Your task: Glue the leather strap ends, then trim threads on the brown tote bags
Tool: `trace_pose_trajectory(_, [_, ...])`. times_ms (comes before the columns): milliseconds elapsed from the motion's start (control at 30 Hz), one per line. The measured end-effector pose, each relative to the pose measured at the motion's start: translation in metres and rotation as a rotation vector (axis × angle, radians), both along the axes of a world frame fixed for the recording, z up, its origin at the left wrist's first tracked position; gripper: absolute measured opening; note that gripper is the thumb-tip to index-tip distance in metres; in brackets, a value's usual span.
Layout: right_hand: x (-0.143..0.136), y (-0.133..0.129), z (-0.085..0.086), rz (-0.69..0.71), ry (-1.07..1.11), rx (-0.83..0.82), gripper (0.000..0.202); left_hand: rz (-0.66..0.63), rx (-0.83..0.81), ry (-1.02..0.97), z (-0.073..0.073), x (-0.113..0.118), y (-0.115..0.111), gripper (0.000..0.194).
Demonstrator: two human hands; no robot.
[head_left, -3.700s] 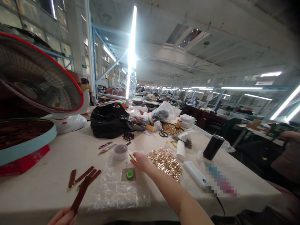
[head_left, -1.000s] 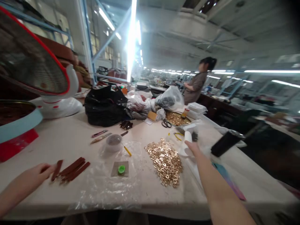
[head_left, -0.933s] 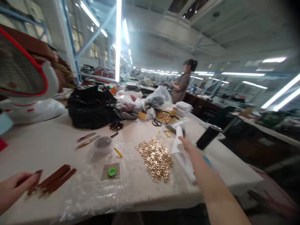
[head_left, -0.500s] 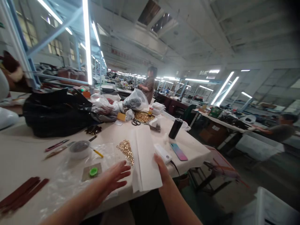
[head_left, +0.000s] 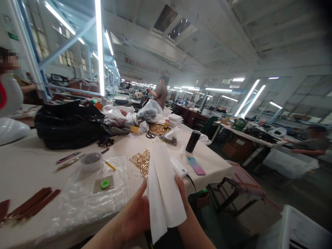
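Note:
A folded white sheet [head_left: 167, 186], paper or thin cloth, is held up over the table's near edge with its near end fanned into layers. My right hand [head_left: 183, 199] grips its right edge, thumb on top and the other fingers hidden beneath. On the opposite side, my left hand [head_left: 136, 211] has its thumb along the left edge, fingers mostly hidden behind the sheet. A pile of small gold metal rings [head_left: 141, 162] lies just beyond my left thumb. A white power bank [head_left: 178, 167] with a black cable rests beside the sheet on the right.
On the table [head_left: 124, 147] are a phone [head_left: 196, 166], a black cylinder [head_left: 193, 141], scissors [head_left: 150, 135], a tape roll [head_left: 91, 161], a green round piece [head_left: 105, 184], brown strips [head_left: 33, 204] and a black bag [head_left: 70, 124]. Co-workers [head_left: 162, 92] are farther off.
My left hand has moved from open beside the sheet to its left edge. The sheet has come nearer me and its layers have spread. A person has appeared at the far left.

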State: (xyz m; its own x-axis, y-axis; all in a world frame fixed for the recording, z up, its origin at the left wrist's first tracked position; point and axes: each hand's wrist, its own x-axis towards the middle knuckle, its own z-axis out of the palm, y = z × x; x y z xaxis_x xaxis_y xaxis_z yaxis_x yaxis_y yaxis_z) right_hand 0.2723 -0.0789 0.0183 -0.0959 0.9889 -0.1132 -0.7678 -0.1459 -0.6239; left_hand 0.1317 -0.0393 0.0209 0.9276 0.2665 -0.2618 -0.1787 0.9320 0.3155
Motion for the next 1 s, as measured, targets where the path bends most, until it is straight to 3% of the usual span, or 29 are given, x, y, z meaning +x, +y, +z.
trace_pose_trajectory(100, [0.012,-0.008,-0.004,-0.031,0.018,0.010,0.060,0.093,0.058,0.081,0.005,-0.010,0.008,0.034])
trace_pose_trajectory(200, [0.021,-0.012,-0.010,-0.061,0.037,-0.005,0.056,0.362,0.224,0.318,0.016,-0.020,0.020,0.026])
trace_pose_trajectory(333, [0.020,-0.003,-0.025,-0.106,0.004,-0.039,0.048,0.799,0.803,0.727,0.034,-0.027,0.043,0.028])
trace_pose_trajectory(433, [0.009,0.007,-0.036,-0.132,0.008,-0.019,0.047,0.905,1.169,0.909,0.049,-0.026,0.057,0.028])
trace_pose_trajectory(500, [0.003,0.012,-0.039,-0.133,0.000,-0.033,0.051,0.874,1.188,0.891,0.057,-0.024,0.064,0.030])
trace_pose_trajectory(567, [0.002,0.014,-0.039,-0.175,-0.043,-0.047,0.053,0.745,1.030,0.818,0.062,-0.024,0.069,0.043])
trace_pose_trajectory(667, [0.013,0.012,-0.034,-0.303,-0.171,-0.009,0.050,0.395,0.797,0.763,0.057,-0.030,0.074,0.060])
trace_pose_trajectory(733, [0.022,0.008,-0.030,-0.351,-0.273,0.042,0.052,0.154,0.740,0.739,0.049,-0.036,0.074,0.053])
trace_pose_trajectory(800, [0.029,0.006,-0.024,-0.366,-0.368,0.058,0.057,0.035,0.767,0.734,0.041,-0.038,0.071,0.045])
trace_pose_trajectory(867, [0.032,0.009,-0.019,-0.402,-0.462,0.036,0.058,0.075,0.940,0.768,0.038,-0.036,0.067,0.038])
trace_pose_trajectory(1000, [0.042,0.022,-0.018,-0.489,-0.620,0.004,0.052,0.273,1.338,0.836,0.045,-0.038,0.063,0.032])
